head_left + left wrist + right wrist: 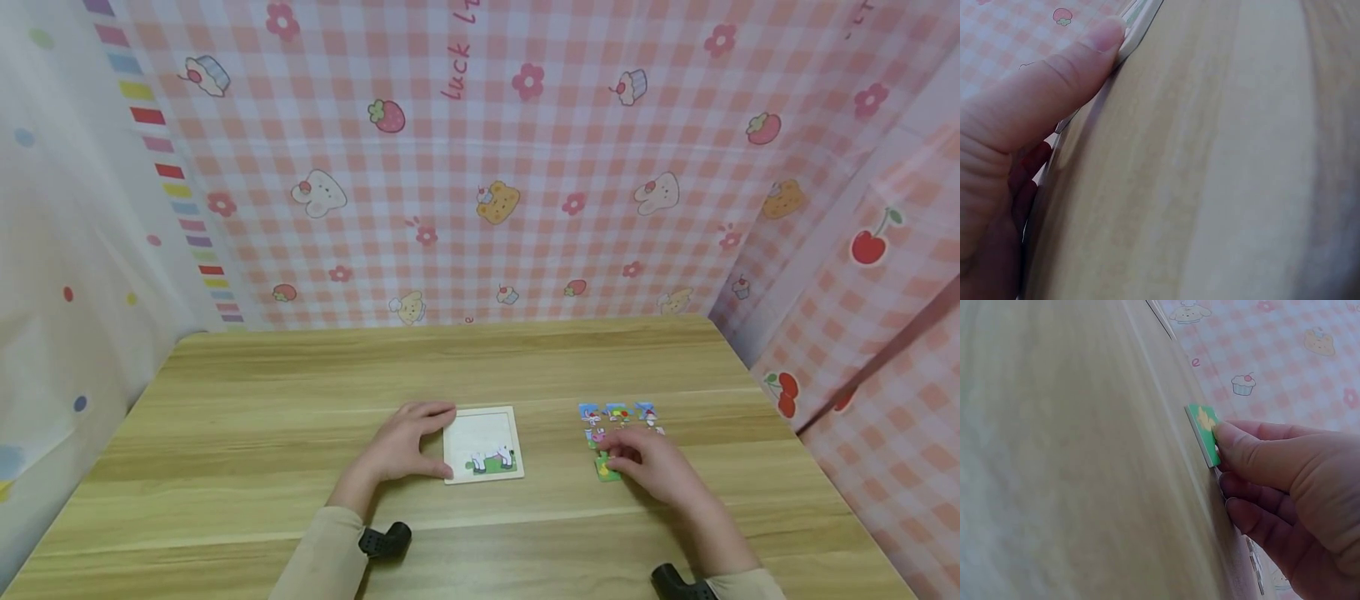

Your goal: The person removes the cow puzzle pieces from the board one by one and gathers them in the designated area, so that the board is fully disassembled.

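Observation:
A square wooden puzzle board [482, 445] with a raised rim lies on the table in the head view. Pieces showing a white animal's legs on green fill part of its bottom row. My left hand [403, 443] holds the board by its left side, thumb [1105, 36] at the near corner and fingers at the far one. Between thumb and fingers, my right hand [651, 463] pinches a green puzzle piece [1202, 428] with a yellow figure. Other puzzle pieces [618, 412] lie just beyond that hand, which partly covers them.
The wood-grain table [300, 392] runs back to a pink checked curtain [450, 250]. More patterned cloth [870, 317] hangs along the right side, and a white dotted sheet [67, 250] along the left. Black wrist devices [384, 542] are worn on both forearms.

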Motion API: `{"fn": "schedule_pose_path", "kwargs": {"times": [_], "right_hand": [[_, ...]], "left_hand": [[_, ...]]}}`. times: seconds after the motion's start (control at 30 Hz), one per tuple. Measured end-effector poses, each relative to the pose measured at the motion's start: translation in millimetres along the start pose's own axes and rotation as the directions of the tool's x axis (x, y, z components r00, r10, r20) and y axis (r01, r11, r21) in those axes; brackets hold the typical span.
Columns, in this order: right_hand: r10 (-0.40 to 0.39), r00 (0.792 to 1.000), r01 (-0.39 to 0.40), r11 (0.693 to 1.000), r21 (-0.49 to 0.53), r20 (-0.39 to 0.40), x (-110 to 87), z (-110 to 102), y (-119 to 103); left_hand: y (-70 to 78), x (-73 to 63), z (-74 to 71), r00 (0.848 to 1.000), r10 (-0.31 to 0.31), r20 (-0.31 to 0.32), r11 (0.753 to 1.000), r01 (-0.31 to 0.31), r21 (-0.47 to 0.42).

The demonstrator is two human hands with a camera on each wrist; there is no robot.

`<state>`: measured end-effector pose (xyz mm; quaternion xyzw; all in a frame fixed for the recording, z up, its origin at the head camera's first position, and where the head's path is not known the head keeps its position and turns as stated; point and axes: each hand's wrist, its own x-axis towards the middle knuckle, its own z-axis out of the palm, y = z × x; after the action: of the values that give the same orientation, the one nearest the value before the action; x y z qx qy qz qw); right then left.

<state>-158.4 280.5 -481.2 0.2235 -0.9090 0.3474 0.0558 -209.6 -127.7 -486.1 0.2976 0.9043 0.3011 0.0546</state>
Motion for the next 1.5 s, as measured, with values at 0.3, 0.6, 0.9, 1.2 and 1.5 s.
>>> {"fn": "schedule_pose_path", "kwargs": {"times": [0.3, 0.6, 0.9, 1.2, 1.5], "right_hand": [[-0.017, 0.999, 0.015, 0.997, -0.071, -0.028, 0.1, 2, 1], [-0.009, 0.999, 0.006, 0.996, -0.091, -0.037, -0.9, 3, 0], [0.006, 0.999, -0.008, 0.998, -0.067, -0.042, -1.2, 2, 0], [-0.051, 0.992, 0.050, 0.999, -0.015, -0.115, -0.2, 0, -3], [-0.073, 0.997, 0.079, 0.983, 0.164, -0.039, 15.3, 11, -25]], "left_hand": [[-1.0, 0.1, 0.5, 1.000, 0.009, -0.002, 1.000, -0.009, 0.009], [-1.3, 0.2, 0.6, 1.000, 0.007, 0.000, 1.000, -0.007, 0.022], [-3.7, 0.0, 0.9, 1.000, 0.018, -0.005, 1.000, -0.018, 0.021], [-1.4, 0.9, 0.1, 1.000, 0.001, 0.006, 1.000, -0.001, 0.015], [-0.8, 0.3, -1.0, 1.000, 0.004, 0.004, 1.000, -0.004, 0.019]]}}
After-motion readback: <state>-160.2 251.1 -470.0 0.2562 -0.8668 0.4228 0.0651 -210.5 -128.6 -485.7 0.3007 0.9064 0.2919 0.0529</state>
